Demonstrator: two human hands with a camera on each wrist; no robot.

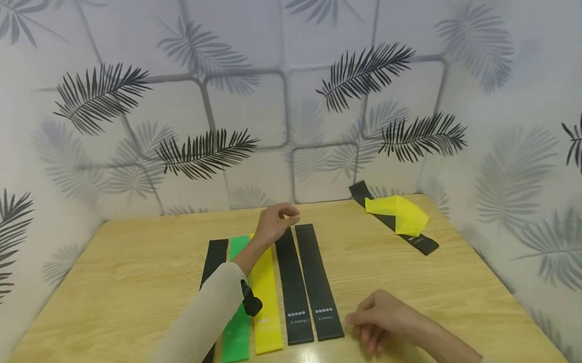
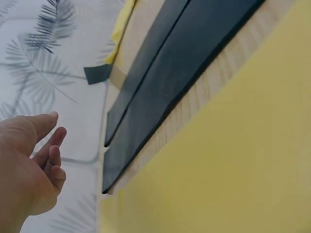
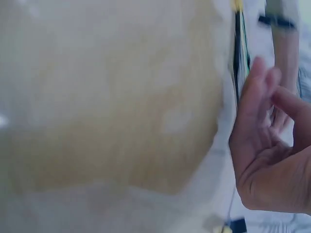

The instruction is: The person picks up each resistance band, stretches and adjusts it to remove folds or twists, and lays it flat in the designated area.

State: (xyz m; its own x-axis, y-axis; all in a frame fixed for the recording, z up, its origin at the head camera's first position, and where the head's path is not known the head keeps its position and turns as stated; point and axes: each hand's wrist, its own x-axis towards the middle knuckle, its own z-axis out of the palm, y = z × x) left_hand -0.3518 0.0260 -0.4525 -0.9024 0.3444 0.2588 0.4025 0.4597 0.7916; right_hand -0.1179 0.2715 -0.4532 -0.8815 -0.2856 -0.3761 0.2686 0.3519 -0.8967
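Several flat resistance bands lie side by side on the table: a black band point(image 1: 214, 256) at the left, a green band point(image 1: 237, 339), a yellow band point(image 1: 271, 332), then a black band point(image 1: 294, 290) and another black band point(image 1: 319, 283) with pale dots and lettering at their near ends. Over the far ends of the yellow and black bands hovers my left hand point(image 1: 273, 224), its fingers loosely bent and holding nothing; the left wrist view shows it apart from the bands. My right hand point(image 1: 382, 318) is beside the rightmost band's near end, fingers loosely curled, nothing visible in its grasp.
At the table's back right, a crumpled yellow piece point(image 1: 411, 216) lies across another black band point(image 1: 359, 192). Leaf-patterned wall covering point(image 1: 323, 123) rises behind the wooden table point(image 1: 135, 283) and along its sides. My left forearm crosses above the left bands.
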